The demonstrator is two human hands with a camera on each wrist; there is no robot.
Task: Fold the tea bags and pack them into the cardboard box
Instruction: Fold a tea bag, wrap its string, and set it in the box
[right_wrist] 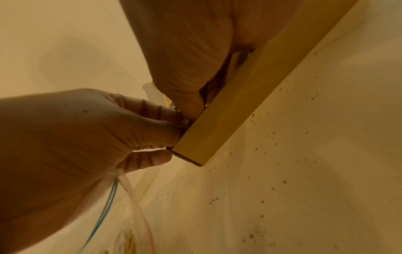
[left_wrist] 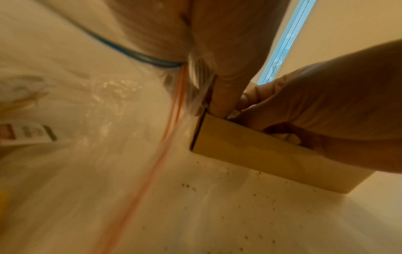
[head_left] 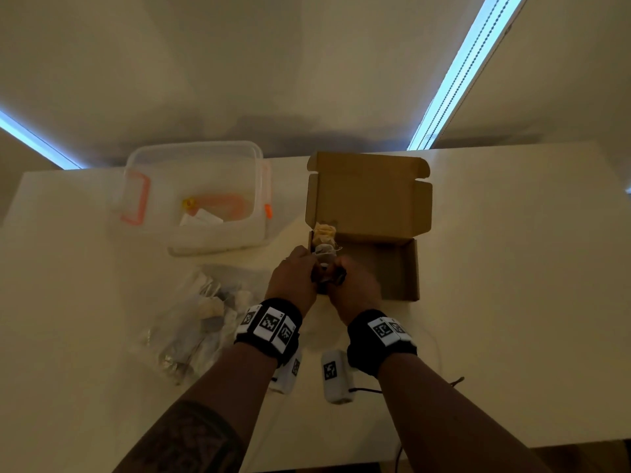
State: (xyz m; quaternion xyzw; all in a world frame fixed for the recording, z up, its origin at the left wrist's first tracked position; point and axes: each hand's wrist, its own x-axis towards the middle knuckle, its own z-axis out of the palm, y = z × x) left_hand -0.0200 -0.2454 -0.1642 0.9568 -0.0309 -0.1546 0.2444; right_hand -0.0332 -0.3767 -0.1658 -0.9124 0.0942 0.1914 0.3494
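The open cardboard box [head_left: 399, 268] stands mid-table with its lid [head_left: 368, 196] raised. A row of folded tea bags [head_left: 326, 238] lines its left wall. Both hands meet at the box's near-left corner. My left hand [head_left: 309, 268] and right hand [head_left: 336, 274] curl their fingers around a pale tea bag [head_left: 324, 266] and hold it just inside that corner. In the left wrist view my left fingers [left_wrist: 219, 103] dip behind the box wall [left_wrist: 250, 151], against a white bit of tea bag [left_wrist: 233, 113]. The right wrist view shows the right fingers [right_wrist: 189, 103] tucked behind the wall [right_wrist: 228, 111].
A clear plastic tub [head_left: 194, 199] with orange clasps sits left of the box. A zip bag of tea bags [head_left: 205, 312] lies near my left wrist. Two small white marker devices [head_left: 336, 375] and a cable lie between my forearms. Dark crumbs speckle the table [left_wrist: 239, 214].
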